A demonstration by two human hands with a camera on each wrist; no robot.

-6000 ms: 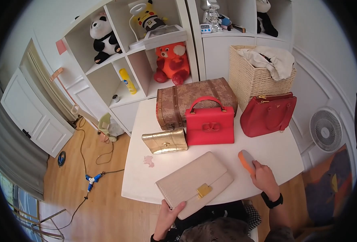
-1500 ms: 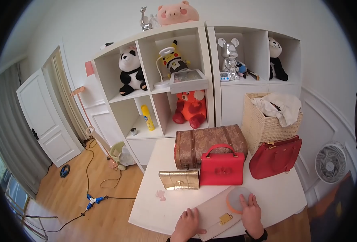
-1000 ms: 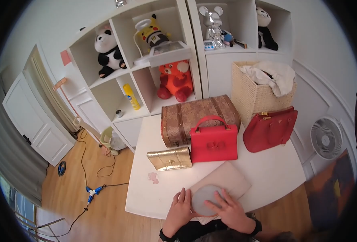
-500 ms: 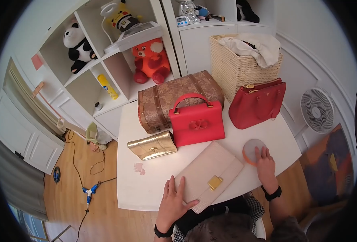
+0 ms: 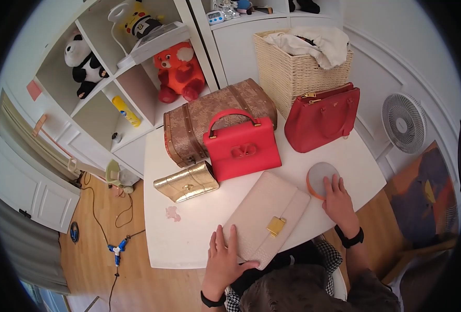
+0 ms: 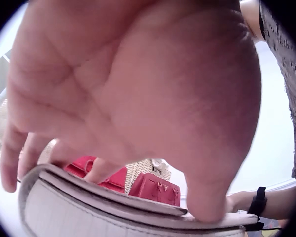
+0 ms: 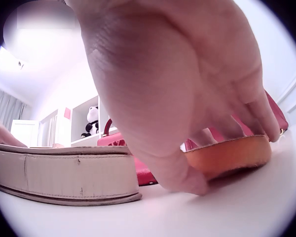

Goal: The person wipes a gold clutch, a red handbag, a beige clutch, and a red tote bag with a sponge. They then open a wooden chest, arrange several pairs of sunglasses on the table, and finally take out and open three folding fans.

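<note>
A pale beige clutch (image 5: pixel 261 213) with a gold clasp (image 5: pixel 276 226) lies flat and slanted near the table's front edge. My left hand (image 5: pixel 224 262) rests at its lower left corner, fingers spread; in the left wrist view the thumb touches the clutch's edge (image 6: pixel 138 212). Right of the clutch is a round grey disc with an orange rim (image 5: pixel 322 179). My right hand (image 5: pixel 341 208) rests on it with extended fingers on its top. In the right wrist view the thumb is beside the orange rim (image 7: pixel 232 155), close to the table surface.
Behind the clutch stand a gold purse (image 5: pixel 187 182), a red handbag (image 5: pixel 243 151), a brown patterned case (image 5: pixel 220 117) and a darker red bag (image 5: pixel 321 119). A wicker basket (image 5: pixel 306 78) is at the back. A fan (image 5: pixel 403 124) stands right of the table (image 5: pixel 183 244).
The disc was over the clutch about a second ago, with both hands around it; now it is on the table to the right. Since half a second ago, the hands have hardly moved; the head view has shifted.
</note>
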